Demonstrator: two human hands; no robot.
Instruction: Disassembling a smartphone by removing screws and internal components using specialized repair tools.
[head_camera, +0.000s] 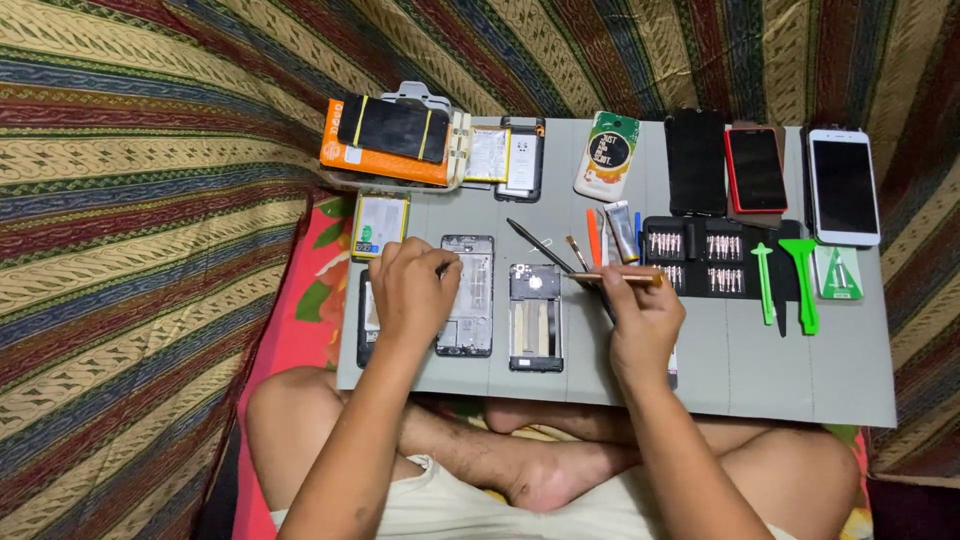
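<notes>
A striped woven cloth (130, 200) is seen covering the surroundings on all sides. A grey work mat (780, 370) is laid across the crossed legs of a seated person.

At the mat's far left corner an orange box (375, 158) is stacked with a black phone (393, 127) on top. Along the far right edge three handsets are lined up: a black phone screen (696, 160), a red phone (756, 168) and a white phone (844, 185). A black bit-set case (700, 258) is placed near the middle right, with green pry tools (800, 280) just beside it.

In front of the person, two opened phone frames are laid side by side: a left phone frame (472, 300) and a centre phone frame (536, 318). A yellow-edged battery (380, 225) is seen beyond the left hand.

The left hand (412, 290) is rested on the left phone frame, fingers curled down onto it; whether anything is pinched cannot be told.

The right hand (645, 325) is closed around a copper-coloured screwdriver (615, 279), held roughly level, its tip directed toward the upper right of the centre phone frame.
</notes>
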